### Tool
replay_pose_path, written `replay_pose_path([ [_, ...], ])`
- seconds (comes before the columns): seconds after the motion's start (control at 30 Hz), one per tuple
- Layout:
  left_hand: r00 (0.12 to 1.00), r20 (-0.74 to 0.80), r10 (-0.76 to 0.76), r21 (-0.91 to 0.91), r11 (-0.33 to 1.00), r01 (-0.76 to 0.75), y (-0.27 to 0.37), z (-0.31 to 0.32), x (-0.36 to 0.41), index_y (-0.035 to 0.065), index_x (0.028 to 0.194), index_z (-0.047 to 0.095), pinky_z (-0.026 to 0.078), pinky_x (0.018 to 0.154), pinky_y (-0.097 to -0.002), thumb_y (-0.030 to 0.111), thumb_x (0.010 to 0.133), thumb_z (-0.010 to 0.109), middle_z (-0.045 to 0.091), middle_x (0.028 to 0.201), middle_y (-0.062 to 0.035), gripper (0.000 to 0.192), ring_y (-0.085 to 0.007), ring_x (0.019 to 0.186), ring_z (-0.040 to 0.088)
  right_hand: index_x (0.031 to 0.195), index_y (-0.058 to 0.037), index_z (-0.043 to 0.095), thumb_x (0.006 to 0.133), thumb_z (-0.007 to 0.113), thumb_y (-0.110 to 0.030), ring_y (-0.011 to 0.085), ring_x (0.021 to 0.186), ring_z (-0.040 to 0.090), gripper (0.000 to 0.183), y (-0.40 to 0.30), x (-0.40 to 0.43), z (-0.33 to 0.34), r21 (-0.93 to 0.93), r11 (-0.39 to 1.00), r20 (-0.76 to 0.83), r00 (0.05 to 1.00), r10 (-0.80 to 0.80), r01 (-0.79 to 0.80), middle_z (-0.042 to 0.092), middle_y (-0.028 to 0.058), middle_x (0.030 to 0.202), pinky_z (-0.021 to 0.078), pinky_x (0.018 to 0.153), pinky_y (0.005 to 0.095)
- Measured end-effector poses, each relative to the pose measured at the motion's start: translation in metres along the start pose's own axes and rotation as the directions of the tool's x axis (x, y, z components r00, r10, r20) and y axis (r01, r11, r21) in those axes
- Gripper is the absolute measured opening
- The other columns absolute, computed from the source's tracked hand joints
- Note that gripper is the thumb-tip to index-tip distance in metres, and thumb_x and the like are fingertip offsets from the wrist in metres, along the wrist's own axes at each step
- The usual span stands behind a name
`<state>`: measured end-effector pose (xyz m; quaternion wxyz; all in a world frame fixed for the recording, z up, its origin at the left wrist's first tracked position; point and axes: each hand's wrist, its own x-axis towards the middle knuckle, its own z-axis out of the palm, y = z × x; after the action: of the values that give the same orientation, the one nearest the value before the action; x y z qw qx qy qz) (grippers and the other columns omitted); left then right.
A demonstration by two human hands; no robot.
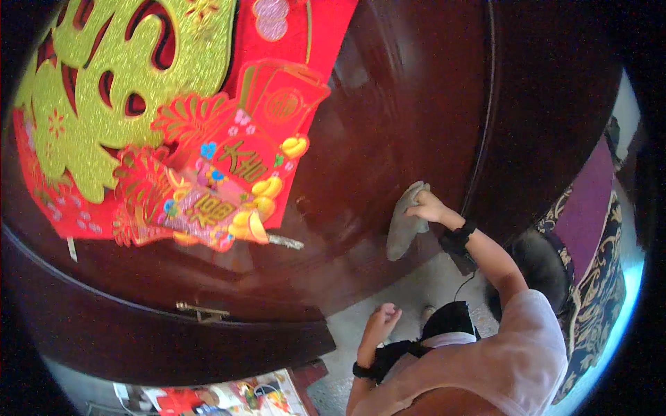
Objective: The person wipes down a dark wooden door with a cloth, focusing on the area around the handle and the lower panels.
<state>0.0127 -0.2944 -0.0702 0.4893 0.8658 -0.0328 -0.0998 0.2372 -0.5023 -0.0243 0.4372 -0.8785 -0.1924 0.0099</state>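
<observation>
My right hand (429, 208) presses a grey cloth (400, 234) against a glossy dark red door panel (354, 177), its fingers bunched over the cloth's upper part. The rest of the cloth hangs down along the panel. Lower and to the left, my left hand (384, 320) is held in front of my body with its fingers curled in. Nothing shows in it, and it appears apart from the panel. Dark bands circle both wrists. On the panel's left part is a red paper decoration (291, 182) with a large gold glittered character (197, 67) and raised flower and envelope shapes.
Strips of tape (285, 242) show at the decoration's lower edge. A brass-coloured bolt (203, 312) sits on the panel's edge. At bottom left, a table (281, 398) bears mixed items. To the right are purple and patterned upholstery (583, 197) and a dark rounded object (541, 270).
</observation>
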Motion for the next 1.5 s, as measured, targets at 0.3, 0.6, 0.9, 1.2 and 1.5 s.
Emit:
replay_pose_path([
  [0.3,0.995,-0.065,-0.070,-0.019,0.997,0.069,0.000,0.005,0.010,-0.0007,0.089,0.045,0.042,0.057,-0.0305,0.031,0.071,0.052,0.054,0.077,-0.0138,0.037,-0.0227,0.064,0.054,0.062,0.0031,0.052,0.058,0.056,-0.017,0.0175,0.057,0.049,0.021,-0.010,-0.009,0.001,0.192,0.980,-0.005,0.999,0.052,-0.050,0.052,0.0087,0.059,0.0370,0.051,0.0281],
  [0.6,0.993,-0.120,0.023,0.025,0.999,-0.020,0.017,-0.009,0.018,-0.0013,0.079,0.044,0.040,0.058,-0.0353,0.031,0.069,0.051,0.052,0.072,-0.0177,0.034,-0.0302,0.068,0.051,0.056,0.0027,0.045,0.058,0.055,-0.021,0.0255,0.052,0.046,0.026,0.006,-0.002,0.014,-0.198,0.979,0.020,0.999,-0.049,0.052,0.047,0.0158,0.054,0.0359,0.049,0.0340],
  [0.9,0.991,-0.117,0.072,0.031,0.997,-0.069,-0.010,0.004,0.010,-0.0012,0.082,0.044,0.039,0.061,-0.0368,0.032,0.070,0.050,0.051,0.075,-0.0181,0.036,-0.0325,0.070,0.049,0.056,0.0054,0.045,0.062,0.053,-0.021,0.0304,0.052,0.048,0.028,-0.005,-0.008,0.053,-0.417,0.903,0.106,0.992,-0.064,0.103,0.047,0.0183,0.053,0.0369,0.050,0.0357],
  [1.2,0.996,-0.088,0.019,0.042,0.999,-0.015,-0.059,-0.046,-0.024,-0.0026,0.078,0.044,0.039,0.061,-0.0353,0.032,0.070,0.051,0.049,0.076,-0.0182,0.036,-0.0315,0.070,0.048,0.064,0.0046,0.049,0.066,0.050,-0.027,0.0339,0.068,0.049,0.031,-0.075,-0.003,0.185,-0.255,0.961,0.213,0.976,-0.052,0.107,0.050,0.0224,0.068,0.0368,0.059,0.0383],
  [1.5,0.934,-0.356,-0.029,-0.016,1.000,0.025,-0.111,-0.129,-0.090,-0.0010,0.077,0.045,0.040,0.059,-0.0346,0.035,0.071,0.048,0.050,0.076,-0.0163,0.036,-0.0289,0.070,0.050,0.059,0.0072,0.048,0.069,0.049,-0.032,0.0351,0.057,0.048,0.040,-0.182,0.015,0.325,-0.224,0.934,0.436,0.886,-0.161,0.280,0.048,0.0226,0.059,0.0365,0.052,0.0385],
])
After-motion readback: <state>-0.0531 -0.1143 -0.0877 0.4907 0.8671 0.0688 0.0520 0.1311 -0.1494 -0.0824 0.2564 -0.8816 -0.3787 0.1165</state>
